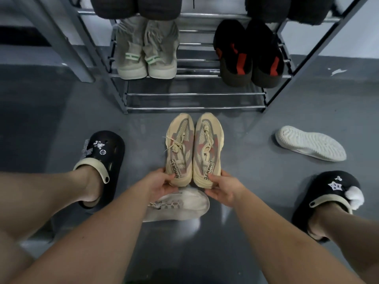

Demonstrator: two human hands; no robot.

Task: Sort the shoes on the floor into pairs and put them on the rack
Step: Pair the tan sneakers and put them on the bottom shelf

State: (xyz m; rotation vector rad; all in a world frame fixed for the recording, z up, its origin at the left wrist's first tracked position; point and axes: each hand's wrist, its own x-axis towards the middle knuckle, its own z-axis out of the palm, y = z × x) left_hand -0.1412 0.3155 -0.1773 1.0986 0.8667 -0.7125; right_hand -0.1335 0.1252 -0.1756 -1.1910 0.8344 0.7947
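Fingers of both hands grip the heels of a beige sneaker pair at frame centre.

Left hand curls around the left sneaker, right hand around the right sneaker; the two lie side by side, long axes running up the frame, toes toward the rack. Behind the hands, a grey shoe lies crosswise on the floor; a white shoe lies sole-up at right.

The arms and legs are bare, with no sleeves. Each foot wears a black clog with a cream strap. Shiny charms sit on the clogs. The right clog looks fuzzy.
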